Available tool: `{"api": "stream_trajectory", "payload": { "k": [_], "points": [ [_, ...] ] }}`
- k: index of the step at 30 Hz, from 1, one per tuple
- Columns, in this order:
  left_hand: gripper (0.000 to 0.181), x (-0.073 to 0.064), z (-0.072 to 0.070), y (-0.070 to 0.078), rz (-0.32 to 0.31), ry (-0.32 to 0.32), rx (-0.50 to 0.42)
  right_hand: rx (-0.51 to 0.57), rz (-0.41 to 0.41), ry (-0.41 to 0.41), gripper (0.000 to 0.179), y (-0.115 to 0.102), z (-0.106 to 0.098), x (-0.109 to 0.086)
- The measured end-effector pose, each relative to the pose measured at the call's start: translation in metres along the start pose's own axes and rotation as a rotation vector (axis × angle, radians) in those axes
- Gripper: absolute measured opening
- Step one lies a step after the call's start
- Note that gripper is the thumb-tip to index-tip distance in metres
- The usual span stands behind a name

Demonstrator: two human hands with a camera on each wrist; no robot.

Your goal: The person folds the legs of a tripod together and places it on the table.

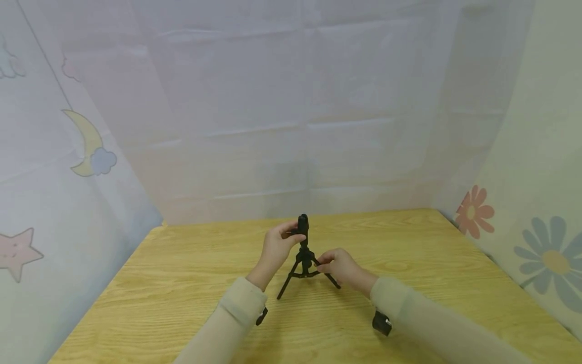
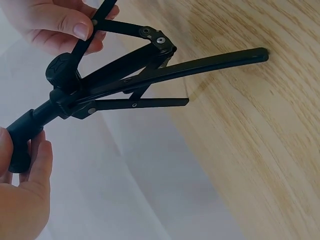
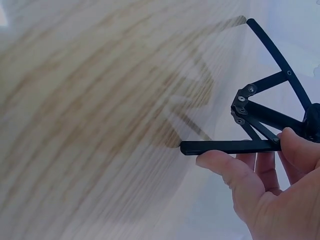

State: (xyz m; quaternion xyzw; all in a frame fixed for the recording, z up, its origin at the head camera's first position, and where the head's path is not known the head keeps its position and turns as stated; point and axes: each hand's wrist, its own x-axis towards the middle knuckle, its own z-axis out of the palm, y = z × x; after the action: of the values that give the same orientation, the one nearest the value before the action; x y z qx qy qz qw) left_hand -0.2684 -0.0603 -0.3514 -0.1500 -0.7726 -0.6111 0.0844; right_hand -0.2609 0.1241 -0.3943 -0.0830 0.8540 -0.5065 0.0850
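The left hand (image 1: 276,250) is gripping the upper stem (image 2: 24,128) of a black tripod (image 1: 304,255), seemingly steadying it, while the right hand (image 1: 343,265) is pinching one leg (image 3: 225,146), perhaps to control its angle. Two hands are sharing one tripod; its three legs are splaying, and it is standing upright on one wooden bench (image 1: 191,298), pale cloth (image 1: 300,101) hanging behind.

Stands upright on the wood-grain desk (image 1: 191,283) as a small black tripod (image 1: 305,256), with three slim legs (image 2: 220,63) spread and joined by riveted braces (image 2: 122,28) to a central column (image 2: 117,66). Bears a round side knob (image 2: 61,70) below a narrow post (image 2: 45,113). Is held near the top in the left hand (image 1: 278,247) and at one leg in the right hand (image 1: 343,265).
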Motion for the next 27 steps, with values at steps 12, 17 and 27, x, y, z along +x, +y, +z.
{"api": "stream_trajectory", "payload": {
  "k": [12, 17, 27],
  "points": [
    [0.037, 0.0003, 0.0011, 0.0003, -0.006, -0.017, -0.037, 0.086, -0.044, -0.027, 0.017, 0.0009, -0.0019, -0.0007],
    [0.037, 0.0022, 0.0026, 0.0029, -0.012, -0.025, -0.061, 0.039, -0.050, -0.012, 0.012, -0.0051, -0.0035, -0.0007],
    [0.036, 0.0005, 0.0005, 0.0018, -0.009, -0.018, -0.044, 0.048, -0.013, 0.019, 0.013, -0.0027, 0.0019, 0.0020]
  ]
}}
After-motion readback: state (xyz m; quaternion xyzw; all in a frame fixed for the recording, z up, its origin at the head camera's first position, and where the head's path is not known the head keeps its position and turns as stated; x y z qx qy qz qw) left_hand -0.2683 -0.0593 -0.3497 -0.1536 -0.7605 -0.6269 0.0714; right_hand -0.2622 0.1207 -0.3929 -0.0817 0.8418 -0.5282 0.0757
